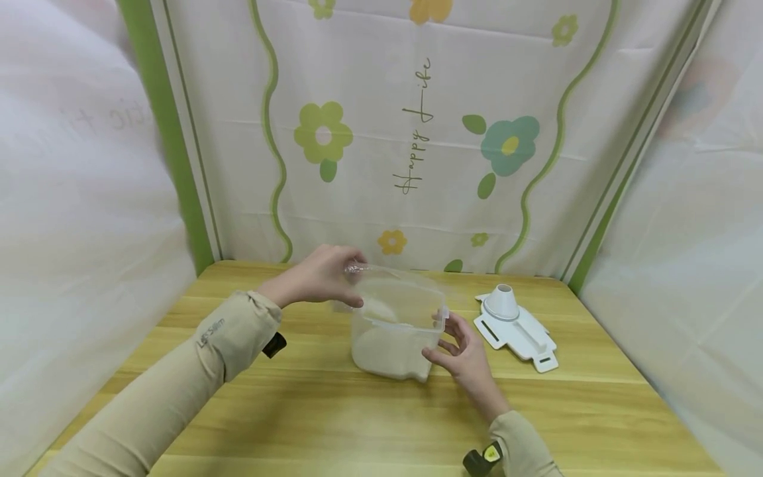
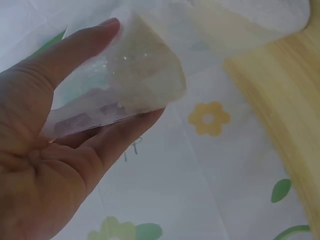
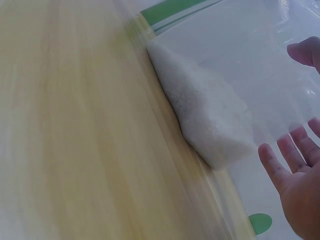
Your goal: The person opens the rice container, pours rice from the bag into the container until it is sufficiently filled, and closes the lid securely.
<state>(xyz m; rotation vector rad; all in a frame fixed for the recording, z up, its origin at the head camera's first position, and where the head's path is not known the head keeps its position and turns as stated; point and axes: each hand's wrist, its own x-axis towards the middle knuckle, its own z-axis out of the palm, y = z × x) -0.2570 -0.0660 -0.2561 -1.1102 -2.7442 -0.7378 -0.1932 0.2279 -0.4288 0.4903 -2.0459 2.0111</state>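
Observation:
A clear plastic container (image 1: 390, 354) stands on the table in the head view, with white grains (image 3: 200, 105) heaped at its bottom. At its upper left, my left hand (image 1: 328, 275) grips clear, shiny, crinkled plastic that looks like a bag (image 2: 142, 75). In the left wrist view the thumb lies over this plastic and the fingers beneath it; I cannot tell what it contains. My right hand (image 1: 465, 354) is at the container's right corner, its thumb and fingers spread along the clear side.
To the right of the container lies a white lid (image 1: 524, 331) with a cone-shaped spout. The wooden table (image 1: 298, 411) is bordered by white hanging sheets (image 1: 369, 152) at the back and both sides, the back one printed with flowers.

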